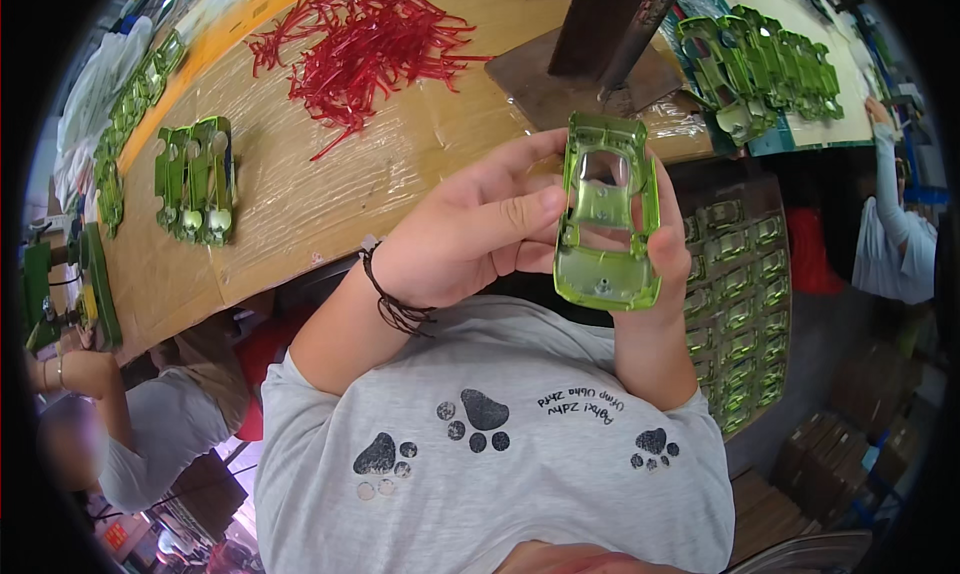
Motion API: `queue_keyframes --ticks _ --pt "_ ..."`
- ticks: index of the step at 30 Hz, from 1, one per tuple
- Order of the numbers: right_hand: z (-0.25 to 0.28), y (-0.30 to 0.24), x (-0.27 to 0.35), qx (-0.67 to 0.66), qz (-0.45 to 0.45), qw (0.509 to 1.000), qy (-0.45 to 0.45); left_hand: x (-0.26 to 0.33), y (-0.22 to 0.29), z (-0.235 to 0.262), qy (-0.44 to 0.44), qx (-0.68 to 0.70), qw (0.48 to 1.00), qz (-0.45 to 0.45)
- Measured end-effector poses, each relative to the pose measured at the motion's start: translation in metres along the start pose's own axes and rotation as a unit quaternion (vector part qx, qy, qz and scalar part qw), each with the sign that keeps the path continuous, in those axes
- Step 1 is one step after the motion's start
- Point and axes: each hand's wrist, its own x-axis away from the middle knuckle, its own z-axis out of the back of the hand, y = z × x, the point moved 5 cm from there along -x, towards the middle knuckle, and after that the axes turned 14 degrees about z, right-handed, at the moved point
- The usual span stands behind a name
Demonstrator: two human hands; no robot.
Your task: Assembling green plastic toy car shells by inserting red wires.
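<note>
Between my two hands I hold a green, shiny toy car body shell [604, 209] upright in front of my chest. Its window openings show through, and a clear part seems to sit in them. My left hand [490, 219] grips the shell's left side, thumb pressed along the edge. My right hand [668, 259] closes on the right side, its thumb by the lower right edge; most of its fingers are hidden behind the shell. A short row of similar green car shells [195, 181] stands on the table to the left.
A heap of red plastic strips [375, 54] lies on the film-covered table [290, 214]. Beyond my hands stands a metal post on a plate [540, 79]. More green shells [760, 69] stand at far right; a tray of shells [740, 304] is beside me. Co-workers sit left [170, 424] and right [895, 234].
</note>
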Motion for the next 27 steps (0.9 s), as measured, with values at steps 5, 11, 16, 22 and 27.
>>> queue_keyframes --ticks 5,11,16,22,27 --pt "-0.007 -0.006 -0.015 -0.012 0.004 1.000 -0.003 -0.005 0.012 -0.013 0.079 -0.029 0.996 -0.028" --pt "-0.017 -0.014 -0.018 -0.023 0.003 1.000 0.010 -0.005 0.022 -0.021 0.039 -0.159 0.982 -0.096" --pt "-0.028 -0.021 -0.018 -0.013 -0.023 0.999 0.019 -0.005 0.022 -0.030 0.136 -0.173 0.969 -0.113" --pt "-0.036 -0.024 -0.017 0.012 -0.033 0.999 0.021 0.000 0.025 -0.033 0.132 -0.165 0.973 -0.094" --pt "-0.033 -0.019 -0.016 0.013 -0.023 0.999 0.031 -0.001 0.024 -0.020 0.131 -0.156 0.973 -0.107"
